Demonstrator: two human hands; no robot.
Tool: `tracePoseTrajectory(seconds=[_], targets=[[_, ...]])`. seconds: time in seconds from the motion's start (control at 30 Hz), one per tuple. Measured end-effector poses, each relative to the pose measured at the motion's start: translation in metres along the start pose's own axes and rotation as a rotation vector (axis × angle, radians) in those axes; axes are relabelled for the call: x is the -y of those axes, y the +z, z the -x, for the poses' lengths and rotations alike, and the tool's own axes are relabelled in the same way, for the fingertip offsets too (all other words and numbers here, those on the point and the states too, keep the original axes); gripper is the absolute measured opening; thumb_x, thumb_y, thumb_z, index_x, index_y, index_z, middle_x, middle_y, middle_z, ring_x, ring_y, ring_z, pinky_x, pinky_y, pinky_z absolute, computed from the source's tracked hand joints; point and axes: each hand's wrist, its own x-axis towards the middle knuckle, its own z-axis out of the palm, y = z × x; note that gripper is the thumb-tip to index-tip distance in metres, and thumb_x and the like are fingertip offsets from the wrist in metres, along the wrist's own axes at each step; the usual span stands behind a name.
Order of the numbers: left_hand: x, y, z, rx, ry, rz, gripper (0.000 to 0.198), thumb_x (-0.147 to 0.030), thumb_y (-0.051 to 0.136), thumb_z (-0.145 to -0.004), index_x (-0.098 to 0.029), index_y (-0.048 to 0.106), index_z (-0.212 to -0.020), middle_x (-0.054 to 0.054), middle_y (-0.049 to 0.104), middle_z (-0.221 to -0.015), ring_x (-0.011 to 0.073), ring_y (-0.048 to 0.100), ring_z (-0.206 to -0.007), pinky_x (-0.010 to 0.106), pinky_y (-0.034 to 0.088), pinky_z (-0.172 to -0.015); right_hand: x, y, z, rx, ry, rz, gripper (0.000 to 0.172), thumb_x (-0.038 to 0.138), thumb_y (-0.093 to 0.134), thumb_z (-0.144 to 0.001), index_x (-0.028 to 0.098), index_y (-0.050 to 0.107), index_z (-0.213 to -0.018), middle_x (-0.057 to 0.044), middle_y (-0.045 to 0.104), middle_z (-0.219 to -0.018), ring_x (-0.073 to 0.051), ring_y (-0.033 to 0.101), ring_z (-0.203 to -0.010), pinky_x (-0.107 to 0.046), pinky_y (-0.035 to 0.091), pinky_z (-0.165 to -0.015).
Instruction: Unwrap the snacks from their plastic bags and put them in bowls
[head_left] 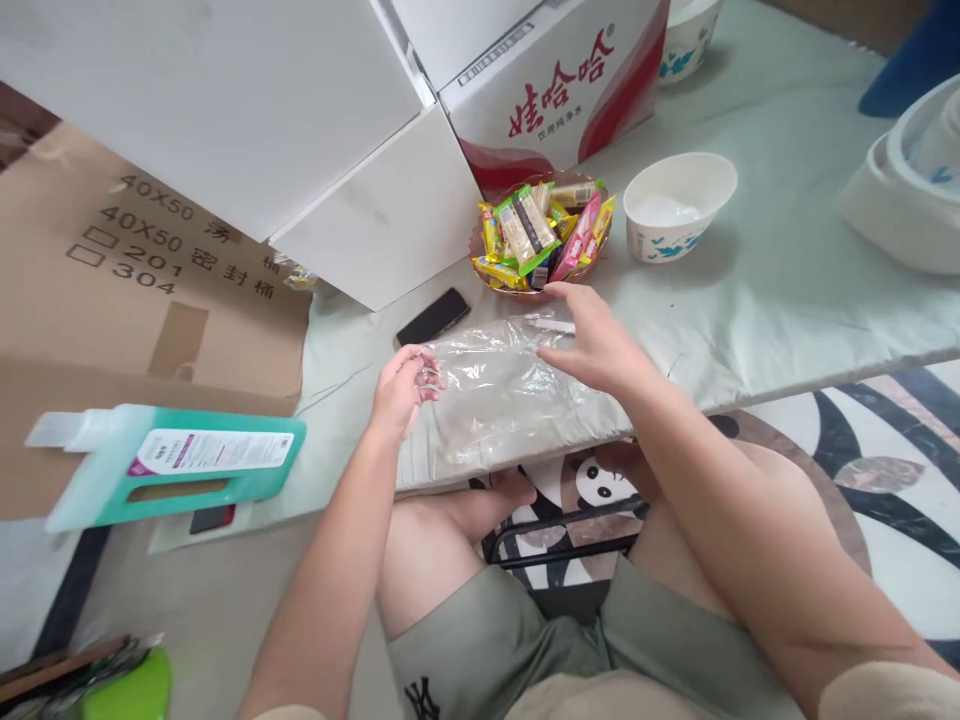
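Observation:
A clear plastic bag [487,390] lies flat along the front edge of the cloth-covered table. At its left side is my left hand [407,385], fingers loosely curled and apart, with nothing that I can make out in them. My right hand [589,340] hovers over the bag's right part, thumb and fingers spread wide with nothing between them. A small white strip [553,325] shows on the bag beside that hand. Just beyond the right fingertips sits a bowl [480,268] heaped with wrapped snacks [529,228]. Behind the bag lies a black rectangular object [433,317].
White boxes [390,200] and a red-and-white carton [555,100] stand at the back. A paper bowl [679,215] is right of the snacks. On the left are a brown carton [247,310] and a jug of green liquid [202,460]. White containers [900,200] stand far right.

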Motion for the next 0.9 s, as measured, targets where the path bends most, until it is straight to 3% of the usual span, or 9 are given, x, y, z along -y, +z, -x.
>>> tracePoseTrajectory(seconds=[0.1,0.17,0.27,0.33,0.37,0.43,0.57,0.73,0.9], targets=[[-0.018,0.0,0.005,0.049,-0.037,0.058,0.024,-0.031,0.066,-0.065,-0.021,0.053,-0.084,-0.005,0.059,-0.067,0.0093,0.057,-0.044,0.016,0.028,-0.032,-0.003,0.005,0.014,0.104,-0.063,0.044,0.082,0.024,0.078,-0.067,0.025,0.049,-0.143,-0.017,0.048,-0.149,-0.038,0.046,-0.14,-0.058,0.042,-0.113],[-0.022,0.005,0.004,0.081,-0.078,0.077,0.027,-0.032,0.065,-0.065,-0.022,0.052,-0.086,-0.005,0.058,-0.066,0.0092,0.056,-0.041,0.016,0.022,-0.03,-0.005,0.012,0.024,0.127,-0.11,0.092,0.082,0.023,0.079,-0.066,0.029,0.05,-0.143,-0.015,0.043,-0.155,-0.04,0.043,-0.142,-0.062,0.042,-0.111],[-0.017,0.014,-0.005,0.157,-0.118,0.043,0.028,-0.036,0.064,-0.068,-0.022,0.053,-0.09,-0.003,0.059,-0.068,0.0093,0.056,-0.043,0.016,0.02,-0.032,-0.009,0.02,0.028,0.069,-0.165,0.132,0.042,0.021,0.07,-0.076,0.028,0.066,-0.117,-0.012,0.055,-0.144,-0.038,0.048,-0.138,-0.062,0.042,-0.11],[-0.012,0.018,-0.012,0.158,-0.085,-0.025,0.028,-0.039,0.063,-0.071,-0.021,0.055,-0.091,-0.002,0.06,-0.072,0.0089,0.057,-0.045,0.017,0.02,-0.033,-0.01,0.021,0.023,-0.008,-0.151,0.109,0.013,0.02,0.061,-0.083,0.025,0.067,-0.093,-0.011,0.068,-0.124,-0.034,0.058,-0.127,-0.058,0.045,-0.108],[-0.009,0.018,-0.016,0.139,-0.045,-0.07,0.029,-0.041,0.062,-0.072,-0.021,0.056,-0.091,-0.001,0.061,-0.074,0.0085,0.057,-0.047,0.017,0.021,-0.034,-0.01,0.02,0.02,-0.048,-0.127,0.092,0.01,0.019,0.057,-0.085,0.025,0.065,-0.087,-0.011,0.072,-0.114,-0.032,0.062,-0.119,-0.055,0.047,-0.104],[-0.003,0.014,-0.023,0.12,0.06,-0.181,0.033,-0.043,0.065,-0.072,-0.02,0.058,-0.095,0.002,0.063,-0.084,0.0079,0.057,-0.052,0.017,0.024,-0.037,-0.007,0.017,0.014,-0.121,-0.06,0.071,0.009,0.019,0.055,-0.085,0.024,0.062,-0.085,-0.009,0.074,-0.099,-0.029,0.067,-0.104,-0.049,0.052,-0.094],[0.007,0.001,-0.034,0.162,0.23,-0.411,0.055,-0.03,0.079,-0.059,-0.021,0.059,-0.11,0.004,0.066,-0.105,0.0082,0.059,-0.067,0.02,0.045,-0.057,0.006,0.004,0.013,-0.227,0.016,0.058,0.007,0.023,0.054,-0.085,0.024,0.06,-0.088,-0.007,0.072,-0.087,-0.025,0.067,-0.084,-0.04,0.051,-0.077],[0.01,-0.002,-0.043,0.072,0.265,-0.424,0.008,-0.024,0.064,-0.072,-0.018,0.064,-0.078,0.003,0.069,-0.077,0.0131,0.066,-0.07,0.025,0.051,-0.068,0.014,-0.01,0.018,-0.4,0.045,-0.07,0.005,0.022,0.053,-0.086,0.024,0.056,-0.09,-0.003,0.068,-0.085,-0.019,0.065,-0.079,-0.035,0.051,-0.074],[-0.002,0.014,-0.055,-0.051,0.16,-0.127,0.006,-0.024,0.062,-0.075,-0.018,0.062,-0.077,0.0,0.066,-0.067,0.0099,0.062,-0.057,0.022,0.049,-0.059,0.003,-0.014,0.014,-0.385,0.094,-0.296,0.026,0.031,0.058,-0.089,0.027,0.053,-0.114,-0.003,0.066,-0.091,-0.019,0.066,-0.08,-0.035,0.054,-0.072]])
